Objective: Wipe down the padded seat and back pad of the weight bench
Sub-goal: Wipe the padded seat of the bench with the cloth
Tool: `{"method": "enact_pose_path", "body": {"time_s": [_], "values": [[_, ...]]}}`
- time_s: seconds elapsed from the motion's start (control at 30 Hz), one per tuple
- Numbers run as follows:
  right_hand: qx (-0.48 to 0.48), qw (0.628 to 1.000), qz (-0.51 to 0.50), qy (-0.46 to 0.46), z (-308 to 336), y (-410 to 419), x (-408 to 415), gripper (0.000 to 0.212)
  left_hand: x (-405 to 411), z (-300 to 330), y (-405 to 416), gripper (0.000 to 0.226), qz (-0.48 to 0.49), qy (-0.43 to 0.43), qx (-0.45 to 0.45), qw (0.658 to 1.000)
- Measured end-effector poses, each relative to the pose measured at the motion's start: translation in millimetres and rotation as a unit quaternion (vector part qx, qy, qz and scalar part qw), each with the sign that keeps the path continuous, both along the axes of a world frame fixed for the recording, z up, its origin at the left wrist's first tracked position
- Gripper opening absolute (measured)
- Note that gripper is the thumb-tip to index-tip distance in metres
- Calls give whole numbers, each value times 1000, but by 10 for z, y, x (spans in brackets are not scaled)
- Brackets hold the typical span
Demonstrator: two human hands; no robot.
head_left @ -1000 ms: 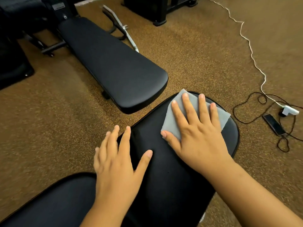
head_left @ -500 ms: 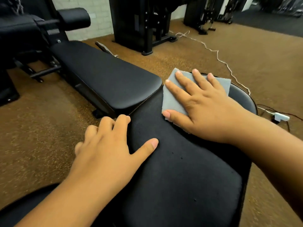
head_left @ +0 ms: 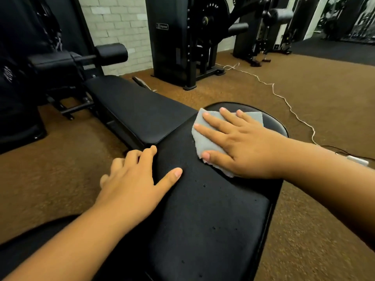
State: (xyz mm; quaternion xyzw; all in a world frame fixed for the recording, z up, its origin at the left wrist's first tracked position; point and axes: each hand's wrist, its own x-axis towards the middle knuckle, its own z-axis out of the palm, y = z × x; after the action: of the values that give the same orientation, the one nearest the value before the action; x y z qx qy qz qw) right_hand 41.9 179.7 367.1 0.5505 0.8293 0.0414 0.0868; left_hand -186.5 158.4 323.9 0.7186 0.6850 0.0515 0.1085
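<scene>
The right hand (head_left: 241, 147) lies flat with its fingers (head_left: 211, 131) spread wide, pressing a grey cloth (head_left: 199, 138) onto the far end of the black padded seat (head_left: 213, 220), likely so the whole palm drives the wipe. The left hand (head_left: 134, 179) holds nothing; its thumb rests on the pad and its fingers curl over the left edge, probably bracing. Just beyond lies a second long pad (head_left: 138, 110), then brown carpet (head_left: 304, 92).

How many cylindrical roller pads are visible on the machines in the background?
2. One roller pad sits at upper left, on the bar above the far bench's end. The other roller pad is at upper right, on the machine by the wall. More may be hidden among the dark frames.
</scene>
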Motion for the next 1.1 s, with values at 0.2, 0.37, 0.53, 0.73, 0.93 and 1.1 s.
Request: {"method": "enact_pose_path", "body": {"time_s": [0.2,0.37,0.53,0.73,0.93,1.1], "values": [[12,997,-68,-14,51,394,-51,71,15,-121,-23,84,18,-19,21,999],[34,999,-3,-14,-115,180,-362,69,3,-185,-21,85,22,-52,25,998],[31,999,4,-10,-24,-113,44,66,7,-235,-28,84,27,-72,44,996],[62,993,-104,-7,-26,543,-101,70,4,-269,-8,81,35,-83,55,994],[57,997,41,-13,-169,98,-407,67,-6,-286,-5,81,33,-80,65,994],[29,999,23,-18,-39,-30,19,68,4,-297,-27,84,32,-88,68,993]]}}
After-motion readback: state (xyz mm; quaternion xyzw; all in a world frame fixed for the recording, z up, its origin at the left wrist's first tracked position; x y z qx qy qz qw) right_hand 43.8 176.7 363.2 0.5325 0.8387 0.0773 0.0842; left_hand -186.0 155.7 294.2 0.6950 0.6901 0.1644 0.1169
